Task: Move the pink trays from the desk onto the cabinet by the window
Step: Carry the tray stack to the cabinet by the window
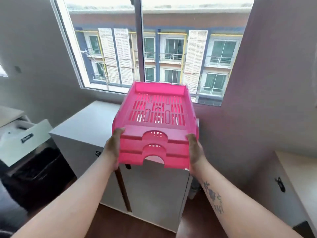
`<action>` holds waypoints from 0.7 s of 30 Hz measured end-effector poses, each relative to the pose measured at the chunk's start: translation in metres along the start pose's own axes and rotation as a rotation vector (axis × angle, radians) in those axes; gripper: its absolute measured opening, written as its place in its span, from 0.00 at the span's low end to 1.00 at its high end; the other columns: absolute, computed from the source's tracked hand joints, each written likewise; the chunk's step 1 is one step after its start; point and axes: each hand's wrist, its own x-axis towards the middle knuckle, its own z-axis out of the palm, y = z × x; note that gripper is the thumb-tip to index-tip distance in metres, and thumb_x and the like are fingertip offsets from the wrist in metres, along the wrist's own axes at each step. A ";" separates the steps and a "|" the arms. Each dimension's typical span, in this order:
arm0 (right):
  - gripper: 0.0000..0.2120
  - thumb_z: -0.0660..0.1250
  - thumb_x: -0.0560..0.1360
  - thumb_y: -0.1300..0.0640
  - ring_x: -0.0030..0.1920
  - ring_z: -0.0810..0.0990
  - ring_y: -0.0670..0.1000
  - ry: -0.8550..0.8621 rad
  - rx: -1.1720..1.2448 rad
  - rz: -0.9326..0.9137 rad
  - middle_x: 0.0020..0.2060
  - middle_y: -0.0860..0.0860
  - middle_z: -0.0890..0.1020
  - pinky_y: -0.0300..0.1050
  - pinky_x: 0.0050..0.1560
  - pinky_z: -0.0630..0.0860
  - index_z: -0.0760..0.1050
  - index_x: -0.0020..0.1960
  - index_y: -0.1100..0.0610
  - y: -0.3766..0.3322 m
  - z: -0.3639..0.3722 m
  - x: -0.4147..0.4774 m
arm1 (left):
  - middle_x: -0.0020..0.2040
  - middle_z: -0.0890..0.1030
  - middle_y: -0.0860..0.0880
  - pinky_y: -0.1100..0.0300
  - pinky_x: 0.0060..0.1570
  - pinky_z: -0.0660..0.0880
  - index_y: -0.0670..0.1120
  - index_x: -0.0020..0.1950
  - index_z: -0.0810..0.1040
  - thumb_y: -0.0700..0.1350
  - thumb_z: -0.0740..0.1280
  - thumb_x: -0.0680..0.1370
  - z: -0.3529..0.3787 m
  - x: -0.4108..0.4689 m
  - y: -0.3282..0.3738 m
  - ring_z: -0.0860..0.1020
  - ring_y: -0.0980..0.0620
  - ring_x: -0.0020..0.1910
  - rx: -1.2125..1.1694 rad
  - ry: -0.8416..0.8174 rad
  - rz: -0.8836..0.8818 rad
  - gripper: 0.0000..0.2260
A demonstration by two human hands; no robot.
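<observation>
A stack of three pink trays (155, 117) with slotted bottoms hangs in the air in front of me, over the white cabinet (85, 124) under the window. My left hand (113, 148) grips the stack's left front corner. My right hand (196, 152) grips its right front corner. The stack hides the right part of the cabinet's top, and I cannot tell whether its far end touches the top.
The window (154, 48) runs across the wall behind the cabinet. An open white drawer (25, 140) juts out at the left above a dark unit (34, 169). Another pale cabinet (291, 186) with a dark handle stands at the right. Brown floor lies below.
</observation>
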 end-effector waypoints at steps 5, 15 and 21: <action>0.25 0.60 0.70 0.39 0.50 0.85 0.64 0.047 -0.053 0.076 0.52 0.59 0.85 0.69 0.52 0.79 0.76 0.60 0.51 0.014 0.070 0.063 | 0.50 0.85 0.39 0.35 0.48 0.80 0.50 0.58 0.79 0.62 0.60 0.74 -0.047 0.077 0.002 0.84 0.38 0.48 -0.003 0.053 -0.034 0.22; 0.31 0.59 0.67 0.38 0.57 0.81 0.61 0.141 -0.189 0.141 0.54 0.57 0.84 0.60 0.61 0.74 0.75 0.65 0.52 0.037 0.114 0.128 | 0.53 0.84 0.44 0.40 0.56 0.78 0.53 0.62 0.78 0.68 0.61 0.69 -0.074 0.162 -0.023 0.82 0.42 0.53 0.025 0.038 -0.151 0.28; 0.25 0.65 0.73 0.47 0.53 0.83 0.54 0.050 -0.521 -0.103 0.56 0.51 0.83 0.51 0.47 0.81 0.72 0.69 0.52 -0.008 0.105 0.134 | 0.50 0.84 0.48 0.48 0.47 0.82 0.58 0.54 0.77 0.62 0.61 0.76 -0.076 0.168 0.000 0.83 0.47 0.48 0.240 0.036 0.088 0.12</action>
